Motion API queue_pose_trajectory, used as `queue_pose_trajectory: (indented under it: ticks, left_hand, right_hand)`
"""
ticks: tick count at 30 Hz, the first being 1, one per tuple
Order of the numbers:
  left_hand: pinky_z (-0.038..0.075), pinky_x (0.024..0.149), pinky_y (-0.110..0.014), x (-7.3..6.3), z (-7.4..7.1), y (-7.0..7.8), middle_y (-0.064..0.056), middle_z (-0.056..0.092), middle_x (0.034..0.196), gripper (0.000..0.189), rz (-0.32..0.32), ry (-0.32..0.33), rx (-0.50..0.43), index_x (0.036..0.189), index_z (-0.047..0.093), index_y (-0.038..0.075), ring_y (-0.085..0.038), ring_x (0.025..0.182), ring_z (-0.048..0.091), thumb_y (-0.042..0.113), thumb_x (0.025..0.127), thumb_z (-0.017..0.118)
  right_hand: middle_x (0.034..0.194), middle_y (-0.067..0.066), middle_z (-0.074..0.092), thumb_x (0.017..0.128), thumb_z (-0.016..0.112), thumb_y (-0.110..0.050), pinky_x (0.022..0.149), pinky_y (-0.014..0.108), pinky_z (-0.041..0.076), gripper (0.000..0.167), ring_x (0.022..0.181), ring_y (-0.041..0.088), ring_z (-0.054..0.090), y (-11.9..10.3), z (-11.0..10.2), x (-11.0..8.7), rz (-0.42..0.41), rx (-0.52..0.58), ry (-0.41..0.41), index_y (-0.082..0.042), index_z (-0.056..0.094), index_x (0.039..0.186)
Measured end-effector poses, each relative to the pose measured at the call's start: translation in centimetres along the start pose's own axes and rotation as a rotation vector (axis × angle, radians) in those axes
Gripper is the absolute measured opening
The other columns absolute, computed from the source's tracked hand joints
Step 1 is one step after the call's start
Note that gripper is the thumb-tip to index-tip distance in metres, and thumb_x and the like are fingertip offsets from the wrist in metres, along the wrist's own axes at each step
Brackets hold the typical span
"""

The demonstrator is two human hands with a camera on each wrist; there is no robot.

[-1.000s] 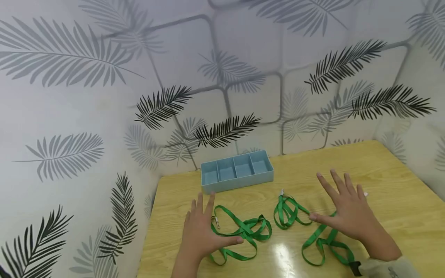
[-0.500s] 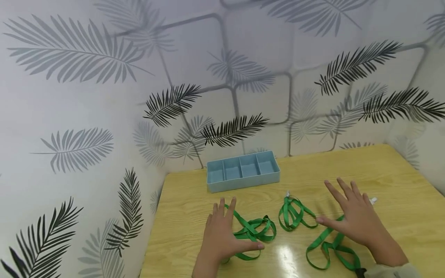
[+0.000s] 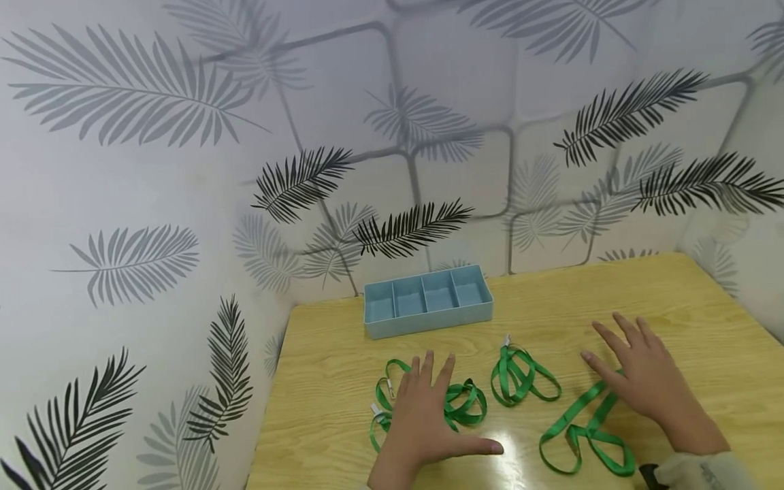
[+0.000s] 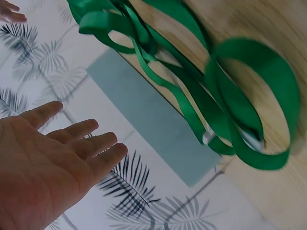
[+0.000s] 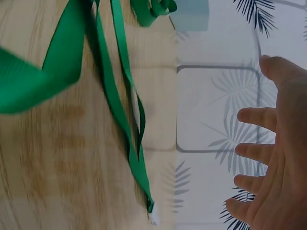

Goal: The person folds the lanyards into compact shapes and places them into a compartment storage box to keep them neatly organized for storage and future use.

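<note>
Both hands are held with fingers spread and nothing in them. My left hand is over the left green lanyard and covers part of it; metal clips show at that lanyard's left side. In the left wrist view the palm and straight fingers of the left hand appear beside the green loops. My right hand overlaps the upper end of the right green lanyard. A third lanyard lies looped between the hands, its white clip pointing toward the wall.
A light blue tray with several compartments stands at the back of the wooden table, close to the wall. The leaf-patterned wall rises behind and to the left of the table.
The left hand has moved right across its lanyard, uncovering the clips on the left side. My right hand has shifted slightly right. The head view has also turned a little; lanyards and tray stay put.
</note>
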State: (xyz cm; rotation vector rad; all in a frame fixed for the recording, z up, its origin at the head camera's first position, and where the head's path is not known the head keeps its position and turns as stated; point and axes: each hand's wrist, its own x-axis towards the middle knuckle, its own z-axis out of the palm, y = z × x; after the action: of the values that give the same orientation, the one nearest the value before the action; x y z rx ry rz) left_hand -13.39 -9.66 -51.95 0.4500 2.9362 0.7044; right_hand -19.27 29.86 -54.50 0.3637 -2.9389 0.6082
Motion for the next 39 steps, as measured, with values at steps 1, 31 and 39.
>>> queue_pose_trajectory:
  ticks: [1, 31, 39]
  left_hand:
    - [0.022, 0.129, -0.069, 0.0, 0.2, 0.3, -0.008, 0.01, 0.18, 0.135, 0.007, -0.007, 0.0, 0.169, 0.007, 0.045, -0.044, 0.165, 0.01, 0.095, 0.063, 0.074]
    - [0.039, 0.073, -0.01, 2.3, 5.1, 6.6, 0.007, 0.066, 0.111, 0.066, 0.491, -0.011, 0.152, 0.14, 0.069, 0.016, 0.0, 0.089, 0.053, 0.067, 0.099, 0.064]
    - [0.036, 0.072, -0.007, 2.9, 6.9, 8.3, 0.01, 0.065, 0.116, 0.054, 0.585, -0.068, 0.207, 0.141, 0.068, 0.023, 0.003, 0.093, 0.055, 0.06, 0.101, 0.066]
  right_hand:
    - [0.165, 0.04, 0.025, 0.11, 0.054, -0.051, 0.111, 0.087, 0.02, 0.071, 0.148, 0.072, 0.016, 0.4, 0.0, 0.0, -0.003, 0.0, -0.003, -0.005, 0.04, 0.163]
    - [0.135, 0.035, 0.06, 0.084, 0.068, 0.014, 0.055, 0.045, 0.052, 0.054, 0.107, 0.061, 0.061, 6.4, -0.4, 0.2, 0.019, -0.157, -0.079, 0.01, 0.061, 0.138]
    - [0.133, 0.034, 0.061, 0.088, 0.066, 0.014, 0.062, 0.056, 0.057, 0.044, 0.107, 0.059, 0.062, 7.1, -0.7, 0.3, 0.065, -0.162, -0.126, 0.009, 0.065, 0.132]
